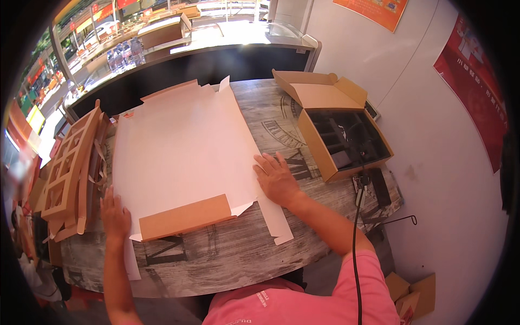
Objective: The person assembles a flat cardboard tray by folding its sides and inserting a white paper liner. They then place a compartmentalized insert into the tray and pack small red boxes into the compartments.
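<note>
A large white cardboard sheet [184, 146] lies spread on the grey wood-patterned table [216, 254], with cut flaps at its far and near edges. Its near flap [187, 216] is folded over and shows brown. My left hand [115, 214] rests at the sheet's left edge, fingers stretched forward. At the right edge my right hand [275, 179] lies with fingers spread, above a narrow white strip [275, 222] that sticks out toward me. Neither hand grasps anything.
Brown cardboard frames with square cutouts [67, 168] stand stacked at the left. An open brown box [319, 149] with black dividers and a cable [355, 260] sits at the right. Bottles [125, 55] stand on a counter beyond. Brown cardboard pieces [414, 292] lie low at the right.
</note>
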The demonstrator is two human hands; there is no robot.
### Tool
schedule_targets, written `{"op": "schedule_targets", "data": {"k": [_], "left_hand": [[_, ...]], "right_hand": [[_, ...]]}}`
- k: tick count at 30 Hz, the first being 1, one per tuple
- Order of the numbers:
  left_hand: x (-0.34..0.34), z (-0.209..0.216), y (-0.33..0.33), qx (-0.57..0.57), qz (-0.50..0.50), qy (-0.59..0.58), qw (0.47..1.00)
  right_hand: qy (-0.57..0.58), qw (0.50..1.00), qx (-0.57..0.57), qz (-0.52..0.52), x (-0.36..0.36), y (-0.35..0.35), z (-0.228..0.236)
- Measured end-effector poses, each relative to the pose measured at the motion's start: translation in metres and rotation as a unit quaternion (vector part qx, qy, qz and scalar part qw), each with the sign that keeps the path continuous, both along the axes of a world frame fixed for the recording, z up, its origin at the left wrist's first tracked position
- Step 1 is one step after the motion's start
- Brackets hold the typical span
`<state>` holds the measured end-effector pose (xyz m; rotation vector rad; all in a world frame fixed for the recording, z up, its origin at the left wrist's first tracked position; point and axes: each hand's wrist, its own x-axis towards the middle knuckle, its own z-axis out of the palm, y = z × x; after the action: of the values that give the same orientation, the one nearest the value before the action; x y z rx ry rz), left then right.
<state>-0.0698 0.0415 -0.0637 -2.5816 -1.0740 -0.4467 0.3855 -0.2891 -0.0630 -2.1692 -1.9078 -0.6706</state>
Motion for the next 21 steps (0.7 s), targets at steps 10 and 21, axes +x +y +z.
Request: {"op": "schedule_targets", "data": {"k": [10,21], "left_hand": [[-0.012,-0.030,0.022,-0.192,-0.003,-0.093,0.977],[0.002,0.011,0.002,-0.136,0.013,-0.038,0.990]], "right_hand": [[0.129,0.991,-0.017,-0.039,0.005,-0.009,-0.015],[0.172,0.981,-0.071,-0.050,0.003,-0.022,0.023]]}}
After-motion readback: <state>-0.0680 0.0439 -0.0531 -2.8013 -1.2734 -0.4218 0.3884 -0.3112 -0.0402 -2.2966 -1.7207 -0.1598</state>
